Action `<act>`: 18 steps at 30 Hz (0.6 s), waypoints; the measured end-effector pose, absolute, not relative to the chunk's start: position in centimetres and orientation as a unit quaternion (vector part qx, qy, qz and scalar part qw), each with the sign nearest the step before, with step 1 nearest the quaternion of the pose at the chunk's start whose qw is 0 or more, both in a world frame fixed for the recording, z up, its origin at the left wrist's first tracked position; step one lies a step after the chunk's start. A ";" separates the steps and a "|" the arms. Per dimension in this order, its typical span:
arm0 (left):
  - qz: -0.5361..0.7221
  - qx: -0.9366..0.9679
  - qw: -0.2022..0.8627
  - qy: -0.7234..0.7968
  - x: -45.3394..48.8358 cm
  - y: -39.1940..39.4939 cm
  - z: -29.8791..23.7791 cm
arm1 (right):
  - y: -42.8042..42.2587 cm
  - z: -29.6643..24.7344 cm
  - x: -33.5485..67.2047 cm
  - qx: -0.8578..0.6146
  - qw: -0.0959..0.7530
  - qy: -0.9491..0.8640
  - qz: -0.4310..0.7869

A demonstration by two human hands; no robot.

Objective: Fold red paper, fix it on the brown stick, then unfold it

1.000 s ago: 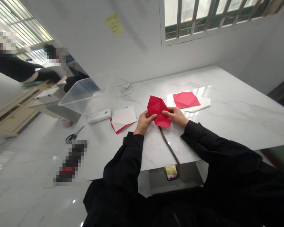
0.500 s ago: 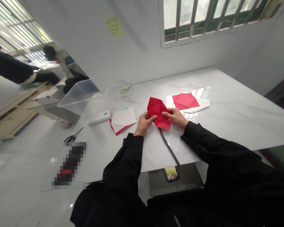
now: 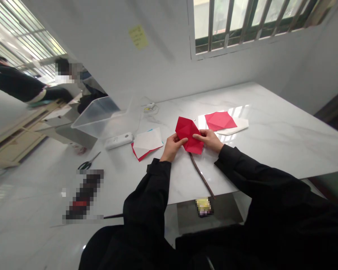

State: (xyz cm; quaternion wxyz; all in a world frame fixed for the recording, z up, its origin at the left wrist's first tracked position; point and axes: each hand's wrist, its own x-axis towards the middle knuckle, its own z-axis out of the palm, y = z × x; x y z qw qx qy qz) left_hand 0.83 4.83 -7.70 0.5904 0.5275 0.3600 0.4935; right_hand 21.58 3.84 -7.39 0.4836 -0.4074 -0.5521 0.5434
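A sheet of creased red paper (image 3: 187, 128) is held up above the table between both hands. My left hand (image 3: 171, 147) pinches its lower left edge, thumb on the near face. On the right side, my right hand (image 3: 210, 139) grips it the same way; the fingers behind the paper are hidden. Below the sheet a thin brown stick (image 3: 200, 173) lies on the table, its lower end at the front edge. Another folded red paper (image 3: 220, 120) rests partly on white paper (image 3: 238, 126) to the right. Left of my hands is a pile of white paper (image 3: 148, 141) with red and blue sheets beneath.
On the marble-patterned table (image 3: 276, 142), a white device (image 3: 119, 140), scissors (image 3: 87, 164) and a clear plastic bin (image 3: 97, 116) stand or lie leftward. A small cable (image 3: 150, 108) sits by the wall. Two people (image 3: 14, 80) are in the left background.
The camera view has shifted very slightly. Both hands keep the same hold on the red paper, and its upper part looks tipped a little.
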 end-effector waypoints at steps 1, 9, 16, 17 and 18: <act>0.494 0.528 0.591 0.359 0.9 4.8 -7.7 | 3.8 -7.4 21.6 -0.408 0.485 -0.552 0.542; 0.491 0.530 0.591 0.359 1.0 4.8 -7.4 | 3.9 -7.6 21.7 -0.411 0.489 -0.546 0.541; 0.478 0.534 0.595 0.364 0.9 4.9 -7.4 | 3.8 -8.0 21.8 -0.418 0.488 -0.551 0.533; 0.477 0.533 0.597 0.364 0.9 4.8 -7.4 | 3.8 -8.0 21.8 -0.419 0.489 -0.550 0.531; 0.477 0.532 0.598 0.364 0.9 4.8 -7.3 | 3.8 -8.1 21.8 -0.420 0.491 -0.550 0.530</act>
